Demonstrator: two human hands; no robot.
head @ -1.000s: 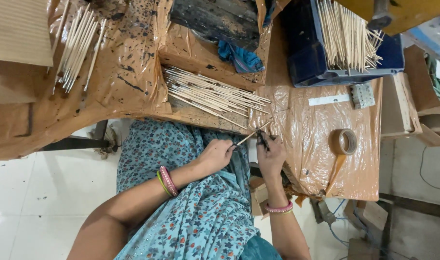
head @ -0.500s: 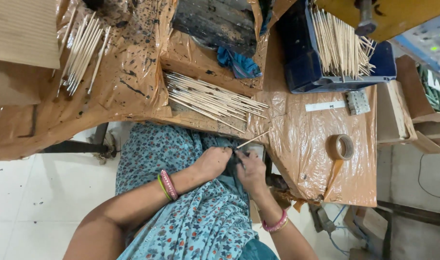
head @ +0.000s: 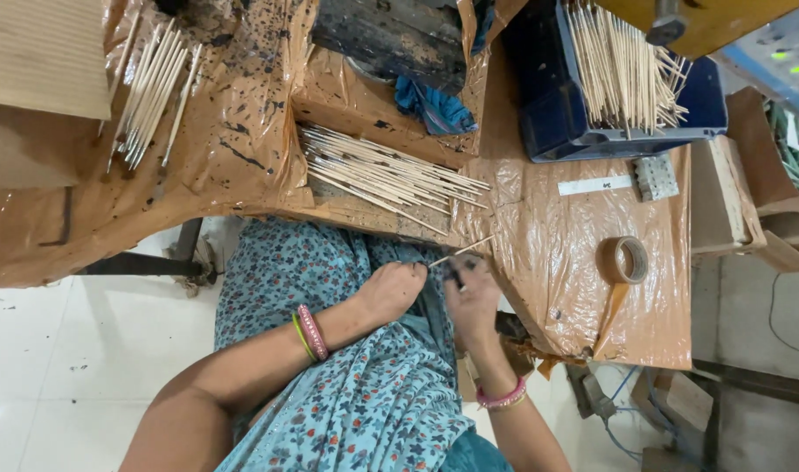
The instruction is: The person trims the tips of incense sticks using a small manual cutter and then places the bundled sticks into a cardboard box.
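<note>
Brown plastic sheeting, spattered with dark paint, covers the counter. Taking the fanned pile of sticks at the counter's near edge as the landmark: far to its left, at the top corner, lies a flat ribbed cardboard sheet, pale tan, and between that and the pile rests a loose bundle of pale sticks. Just above the pile sits a dark, grimy block with a blue rag tucked under its right end. To the pile's upper right stands a dark blue tray filled with upright pale sticks. Below that tray, right of the pile, lie a narrow white label strip and a small pale ridged block. Lower right of the pile is a roll of brown tape, its loose end trailing down. At the far right stand cardboard boxes.

Just below the pile, over a lap in blue patterned cloth, the left hand, with pink and green bangles on the wrist, is curled narrow, pinching one thin stick at its lower end. That stick slants up and right toward the pile's tips without touching them. The right hand, with a pink bangle, sits just right of the left, fingers bent around a small dark tool close under the stick.
</note>
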